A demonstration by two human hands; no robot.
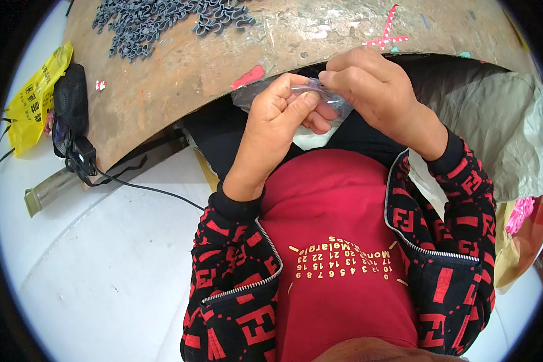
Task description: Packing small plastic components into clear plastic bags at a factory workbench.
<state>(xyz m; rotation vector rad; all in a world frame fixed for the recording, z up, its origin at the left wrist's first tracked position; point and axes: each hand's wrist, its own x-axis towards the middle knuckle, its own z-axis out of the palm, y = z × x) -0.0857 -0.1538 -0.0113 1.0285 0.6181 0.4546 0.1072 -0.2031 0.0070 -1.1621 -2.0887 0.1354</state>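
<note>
Just in front of the table's near edge, both my hands are closed on a clear plastic bag (342, 107). My left hand (283, 108) pinches the bag's edge between thumb and forefinger, its other fingers curled beneath. Close by on the right, my right hand (374, 84) has its fingers pressed together at the top of the same bag. The fingers hide part of the bag's mouth, and I cannot make out what is inside it.
A worn brown table (181, 84) curves across the top, bearing a heap of grey wavy plastic pieces (157, 21), a red scrap (248, 77) and red dotted strips (387, 36). At left hang a yellow bag (39, 99) and a black pouch with a cable (71, 99). Grey sheeting (495, 127) lies right.
</note>
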